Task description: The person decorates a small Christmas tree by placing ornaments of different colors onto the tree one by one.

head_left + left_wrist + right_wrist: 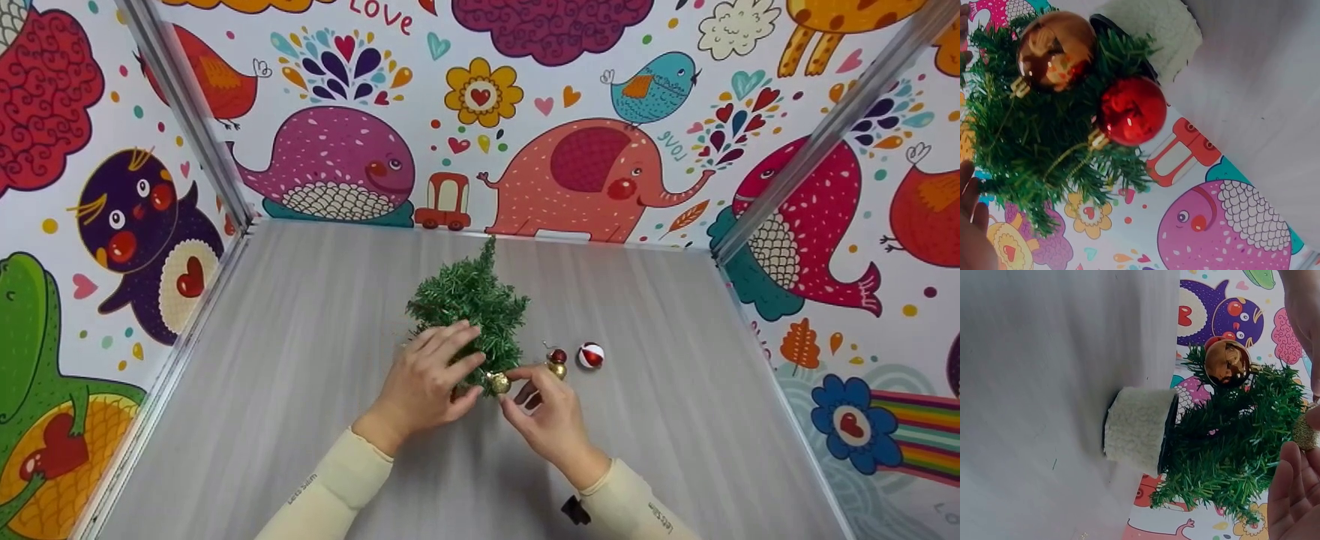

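Note:
A small green artificial Christmas tree (472, 300) stands on the table in a pale, fabric-covered pot (1137, 430). My left hand (431, 375) rests against its near left branches, fingers spread, thumb and index apart. My right hand (551, 412) pinches a glittery gold bauble (499, 383) between thumb and index finger, at the tree's near side. The right wrist view shows this glitter bauble (1304, 433) beside the branches. A shiny gold bauble (1057, 50) and a shiny red bauble (1132, 111) hang on the tree by gold loops.
Right of the tree lie a small red bauble (557, 356), a gold bauble (557, 370) and a red-and-white bauble (591, 355). Printed cartoon panels (337, 165) with metal edges enclose the grey table (300, 315) at the back and sides.

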Tool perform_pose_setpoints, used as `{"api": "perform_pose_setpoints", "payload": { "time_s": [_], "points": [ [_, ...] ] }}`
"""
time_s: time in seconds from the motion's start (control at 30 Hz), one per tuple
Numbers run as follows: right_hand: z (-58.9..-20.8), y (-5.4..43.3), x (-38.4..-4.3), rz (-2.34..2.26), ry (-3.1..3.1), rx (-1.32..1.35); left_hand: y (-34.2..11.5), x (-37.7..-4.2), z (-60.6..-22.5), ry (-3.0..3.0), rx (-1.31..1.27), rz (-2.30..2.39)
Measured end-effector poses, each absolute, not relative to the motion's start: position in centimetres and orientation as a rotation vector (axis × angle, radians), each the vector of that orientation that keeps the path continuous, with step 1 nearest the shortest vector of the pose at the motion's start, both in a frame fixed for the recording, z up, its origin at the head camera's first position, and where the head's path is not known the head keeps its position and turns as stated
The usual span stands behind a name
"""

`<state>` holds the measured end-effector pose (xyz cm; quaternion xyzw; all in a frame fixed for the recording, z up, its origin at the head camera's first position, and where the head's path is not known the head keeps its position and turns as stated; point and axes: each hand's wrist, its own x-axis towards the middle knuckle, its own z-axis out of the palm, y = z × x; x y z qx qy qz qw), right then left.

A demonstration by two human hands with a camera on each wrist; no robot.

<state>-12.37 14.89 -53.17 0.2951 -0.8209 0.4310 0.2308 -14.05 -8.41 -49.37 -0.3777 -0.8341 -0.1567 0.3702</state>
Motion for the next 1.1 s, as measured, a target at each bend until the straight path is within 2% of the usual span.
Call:
{"api": "perform_pose_setpoints", "payload": {
  "time_s": [1.1],
  "points": [
    [-53.55, 14.15, -11.75, 1.201, -2.283, 0.860, -7.54, -13.90, -49.18, -2.112, -0.984, -0.420]
  ]
}}
